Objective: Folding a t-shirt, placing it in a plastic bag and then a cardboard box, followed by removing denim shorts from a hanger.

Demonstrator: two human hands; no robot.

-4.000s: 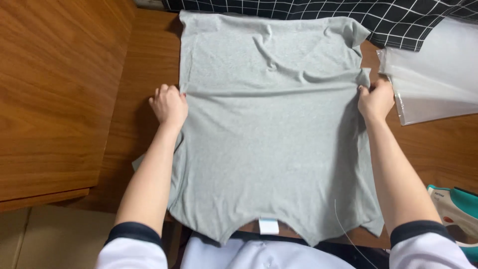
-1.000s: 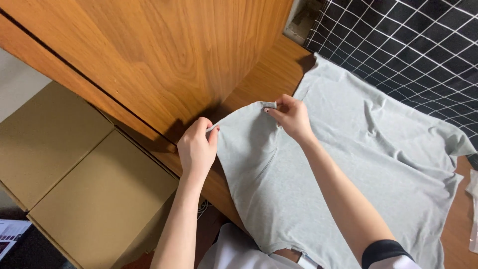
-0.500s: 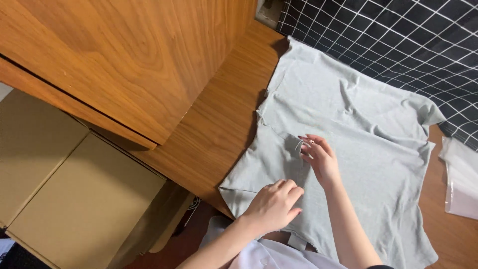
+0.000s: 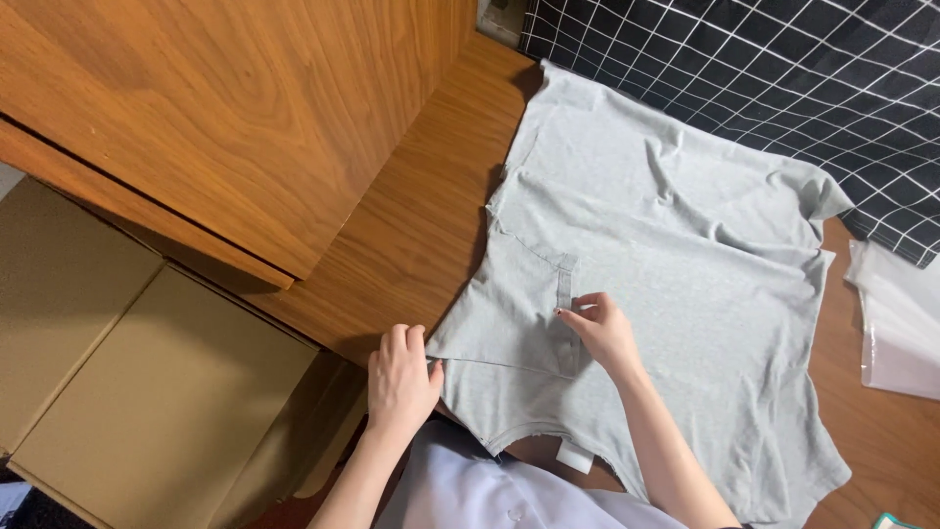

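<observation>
I observe the grey T-shirt (image 4: 676, 284) stretching away rightward on the tabletop (image 4: 411, 225). My right hand (image 4: 602, 333) pinches the folded sleeve; left hand (image 4: 401, 377), nearer the shoulder edge, presses flat.

Brown wooden tabletop (image 4: 411, 225). Black white-gridded cloth (image 4: 783, 78) at far edge. Clear plastic bag (image 4: 896, 323) at right. Tan cardboard boxes (image 4: 147, 392) below left.

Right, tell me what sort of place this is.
Probably a home or small packing corner: a grey T-shirt is spread on a wooden tabletop, with cardboard boxes stacked beside it and clear plastic bags at the edge.
</observation>
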